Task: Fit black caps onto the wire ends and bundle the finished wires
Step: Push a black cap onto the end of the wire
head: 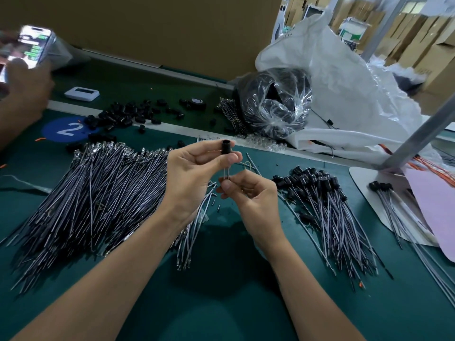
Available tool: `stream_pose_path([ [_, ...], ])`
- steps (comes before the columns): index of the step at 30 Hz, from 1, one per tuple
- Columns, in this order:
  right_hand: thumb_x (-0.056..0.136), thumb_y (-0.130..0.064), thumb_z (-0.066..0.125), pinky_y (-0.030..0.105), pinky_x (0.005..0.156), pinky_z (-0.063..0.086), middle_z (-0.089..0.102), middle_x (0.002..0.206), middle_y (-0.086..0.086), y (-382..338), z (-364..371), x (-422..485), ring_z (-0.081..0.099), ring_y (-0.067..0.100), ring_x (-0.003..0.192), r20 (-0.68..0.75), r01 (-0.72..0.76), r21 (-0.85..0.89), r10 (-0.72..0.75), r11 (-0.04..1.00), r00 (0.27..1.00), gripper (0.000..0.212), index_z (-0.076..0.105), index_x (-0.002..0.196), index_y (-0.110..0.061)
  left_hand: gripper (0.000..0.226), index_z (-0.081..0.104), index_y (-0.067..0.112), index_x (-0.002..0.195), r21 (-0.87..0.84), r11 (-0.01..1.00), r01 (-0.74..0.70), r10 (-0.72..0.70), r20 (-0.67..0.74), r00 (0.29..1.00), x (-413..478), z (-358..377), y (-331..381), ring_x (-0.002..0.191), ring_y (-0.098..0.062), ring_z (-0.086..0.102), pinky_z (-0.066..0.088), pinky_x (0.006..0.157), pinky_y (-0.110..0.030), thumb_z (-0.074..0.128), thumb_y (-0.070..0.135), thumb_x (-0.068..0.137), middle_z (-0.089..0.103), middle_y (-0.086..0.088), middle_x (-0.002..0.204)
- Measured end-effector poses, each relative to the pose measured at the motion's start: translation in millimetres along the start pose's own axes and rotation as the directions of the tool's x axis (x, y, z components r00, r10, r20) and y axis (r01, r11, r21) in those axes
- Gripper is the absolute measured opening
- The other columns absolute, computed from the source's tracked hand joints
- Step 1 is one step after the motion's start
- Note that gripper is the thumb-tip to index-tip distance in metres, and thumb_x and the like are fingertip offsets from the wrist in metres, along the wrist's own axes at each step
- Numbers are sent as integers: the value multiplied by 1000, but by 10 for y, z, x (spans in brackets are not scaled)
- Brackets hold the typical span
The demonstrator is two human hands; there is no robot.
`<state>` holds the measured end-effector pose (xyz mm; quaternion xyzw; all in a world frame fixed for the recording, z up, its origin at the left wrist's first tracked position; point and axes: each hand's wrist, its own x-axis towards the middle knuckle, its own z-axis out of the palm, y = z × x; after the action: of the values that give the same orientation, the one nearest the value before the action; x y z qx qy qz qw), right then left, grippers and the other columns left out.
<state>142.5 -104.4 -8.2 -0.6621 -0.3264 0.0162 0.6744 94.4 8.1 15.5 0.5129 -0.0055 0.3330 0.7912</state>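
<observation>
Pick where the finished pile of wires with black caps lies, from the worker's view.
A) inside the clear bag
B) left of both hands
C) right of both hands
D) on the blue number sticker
C: the capped wires lie right of the right hand; the uncapped wires lie left of the left hand.

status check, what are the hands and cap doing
Left hand pinches black cap. Right hand pinches wire just below it. Nothing in the way between them.
</observation>
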Motion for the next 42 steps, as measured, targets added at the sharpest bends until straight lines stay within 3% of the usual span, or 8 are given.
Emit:
stream_pose_path([
  [7,82,-10,71,48,71,53,70,69,14,10,86,-37,63,39,68,16,37,-99,-36,994,999,14,68,72,-1,21,77,12,84,-131,984,121,-129,-47,991,7,-55,-4,75,-21,73,55,68,-23,79,16,63,75,-11,80],
  [12,91,-33,65,34,55,47,64,55,-3,-70,28,-87,58,21,50,138,81,-157,-59,984,989,32,67,62,-19,11,78,12,78,-227,914,335,-347,-11,938,55,-140,-8,43,-6,57,46,43,-15,72,13,68,73,-6,74],
  [15,95,-38,59,25,53,47,67,54,-1,-52,-127,147,62,15,48,-98,-34,-213,13,976,995,37,70,64,-19,13,78,9,76,-168,903,395,-402,-10,916,74,-169,-59,38,-5,53,43,37,-13,72,9,65,73,-9,73],
  [18,95,-18,60,35,72,57,71,68,-4,51,-338,682,69,15,68,-214,-159,-469,63,869,975,23,71,75,-19,21,76,10,81,67,895,441,-443,8,897,68,-169,-113,34,-9,54,47,38,-17,76,14,60,75,-13,77],
  [24,93,1,45,43,92,53,67,120,12,316,-210,1345,63,29,106,107,-81,-838,308,539,945,38,68,120,-14,24,73,6,89,214,858,467,-479,6,878,85,-171,-180,36,-12,55,47,41,-19,78,13,67,75,-15,79],
  [36,90,-5,57,41,81,53,66,104,18,465,32,1588,62,36,97,6,-131,-895,306,425,952,17,70,100,-4,16,70,0,95,197,858,475,-479,-29,877,51,-112,-135,35,-14,54,46,41,-20,74,-1,79,75,-13,79],
  [38,91,-8,59,35,78,49,67,103,14,409,-20,1583,62,30,96,-66,-178,-848,233,500,970,13,68,99,-7,16,71,3,94,188,859,476,-480,-23,877,45,-105,-138,38,-15,58,49,43,-20,74,-1,78,75,-12,80],
  [42,85,-1,69,25,75,54,72,86,5,136,-190,1240,66,11,78,-83,-193,-472,174,860,981,12,71,93,-10,17,71,1,92,152,864,479,-482,-23,876,33,-105,-175,63,-22,73,59,58,-26,74,-4,76,75,-15,82],
])
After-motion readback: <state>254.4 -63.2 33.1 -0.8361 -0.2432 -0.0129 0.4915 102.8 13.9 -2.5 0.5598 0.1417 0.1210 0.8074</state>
